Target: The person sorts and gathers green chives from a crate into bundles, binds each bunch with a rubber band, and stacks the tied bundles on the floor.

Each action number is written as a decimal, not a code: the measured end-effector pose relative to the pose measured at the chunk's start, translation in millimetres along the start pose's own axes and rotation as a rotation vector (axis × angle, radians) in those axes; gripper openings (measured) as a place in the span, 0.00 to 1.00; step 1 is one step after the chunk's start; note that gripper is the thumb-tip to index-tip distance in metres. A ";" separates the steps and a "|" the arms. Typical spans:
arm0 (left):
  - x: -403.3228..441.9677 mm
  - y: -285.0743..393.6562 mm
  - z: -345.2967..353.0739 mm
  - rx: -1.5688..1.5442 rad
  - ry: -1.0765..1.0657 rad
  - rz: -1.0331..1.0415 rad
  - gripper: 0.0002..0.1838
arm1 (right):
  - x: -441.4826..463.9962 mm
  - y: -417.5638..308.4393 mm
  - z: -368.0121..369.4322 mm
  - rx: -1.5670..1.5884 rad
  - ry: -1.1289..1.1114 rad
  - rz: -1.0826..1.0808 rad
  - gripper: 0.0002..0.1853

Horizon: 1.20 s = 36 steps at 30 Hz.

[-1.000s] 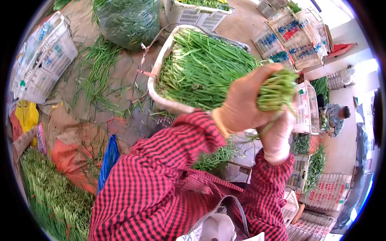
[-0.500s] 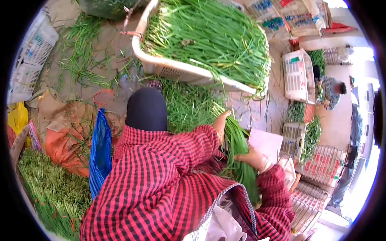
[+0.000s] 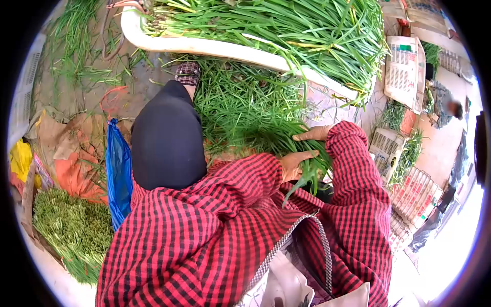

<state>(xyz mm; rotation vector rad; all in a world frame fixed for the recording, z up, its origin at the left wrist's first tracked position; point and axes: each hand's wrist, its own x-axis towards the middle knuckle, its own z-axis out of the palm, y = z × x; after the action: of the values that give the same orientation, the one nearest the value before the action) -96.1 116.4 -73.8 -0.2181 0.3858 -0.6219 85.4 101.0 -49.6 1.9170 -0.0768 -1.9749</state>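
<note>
A bunch of garlic chives (image 3: 284, 134) is gripped between both hands, its long green leaves fanning left over a heap of loose chives (image 3: 230, 97) on the floor. My left hand (image 3: 294, 165) closes around the lower part of the bunch, thumb stretched along the leaves. Just above, my right hand (image 3: 313, 134) grasps it from the right, fingers partly hidden by leaves. Some leaf ends droop below my left hand over my lap.
A large white crate (image 3: 220, 47) heaped with chives stands ahead. Tied chive bundles (image 3: 71, 230) lie at lower left, beside a blue plastic bag (image 3: 118, 174). My dark-trousered knee (image 3: 169, 138) is at centre left. Crates (image 3: 404, 71) and a co-worker (image 3: 442, 105) are at right.
The bunch has swung from hanging down by my right side to lying leftward over the heap. My right hand has moved up, close to my left. The view has shifted, and the crate sits higher.
</note>
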 end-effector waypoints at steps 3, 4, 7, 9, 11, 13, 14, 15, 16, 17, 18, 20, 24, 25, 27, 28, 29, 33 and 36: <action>12.3 -3.5 17.6 0.052 0.035 0.004 0.19 | -18.2 22.4 -6.6 0.090 -0.045 0.067 0.40; 16.0 -7.0 23.2 0.099 0.004 0.007 0.19 | -37.5 21.3 -2.7 0.175 -0.127 -0.065 0.39; 31.3 -22.8 40.4 0.393 0.074 -0.039 0.18 | -55.8 29.3 18.9 0.190 -0.154 -0.210 0.37; 38.8 -39.9 48.6 0.653 0.096 -0.090 0.18 | -71.4 12.0 39.0 -0.435 0.063 -0.045 0.33; 11.3 -36.5 62.1 0.814 0.049 -0.067 0.22 | -46.2 30.7 45.7 -0.740 0.183 0.003 0.29; 8.0 -43.5 44.1 0.701 0.057 -0.033 0.26 | -24.9 64.3 22.1 -0.714 0.302 -0.044 0.27; -1.7 -33.3 37.5 0.705 -0.038 -0.062 0.27 | -6.9 85.6 9.5 -0.656 0.395 -0.032 0.25; -5.0 -24.2 25.0 0.659 -0.082 -0.149 0.25 | 12.4 100.3 3.5 -0.512 0.559 0.059 0.21; -0.9 -18.0 -6.5 0.500 -0.206 -0.171 0.23 | -41.2 71.7 29.2 -0.646 0.614 -0.084 0.22; 3.1 -12.4 -31.8 0.412 -0.310 -0.229 0.22 | -97.6 44.1 59.8 -0.777 0.659 -0.224 0.23; 0.3 -13.3 -42.9 0.443 -0.225 -0.211 0.21 | -94.9 49.2 47.2 -0.658 0.462 -0.255 0.24; -9.8 -9.5 -32.5 0.499 -0.065 -0.220 0.22 | -64.4 92.4 15.9 -0.431 0.704 -0.179 0.23; -27.7 2.7 0.9 0.245 0.000 -0.150 0.39 | -112.5 65.6 46.0 -0.437 0.739 -0.266 0.19; -25.8 8.2 9.7 0.170 0.043 -0.128 0.43 | -107.1 66.4 49.9 -0.442 0.821 -0.235 0.19; -25.8 18.7 18.1 0.074 0.136 -0.059 0.49 | -116.0 57.8 75.6 -0.249 0.832 -0.338 0.19; -22.9 25.1 12.5 0.093 0.070 0.038 0.48 | -116.0 47.9 97.4 -0.262 0.863 -0.372 0.22; -24.8 26.1 19.5 0.011 0.110 0.233 0.40 | -114.3 37.6 122.9 -0.275 0.893 -0.408 0.26; -21.9 44.9 -29.7 0.263 0.395 0.195 0.13 | -57.2 36.7 191.6 0.035 0.958 -0.710 0.33; -65.1 35.9 12.3 0.385 0.432 0.252 0.10 | -47.6 63.6 203.6 1.007 0.383 -1.061 0.24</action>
<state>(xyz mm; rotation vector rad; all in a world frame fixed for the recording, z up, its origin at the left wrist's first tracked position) -120.7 185.2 -55.3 0.3358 0.6866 -0.4800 -98.0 11.2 28.1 3.5098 0.1028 -2.3085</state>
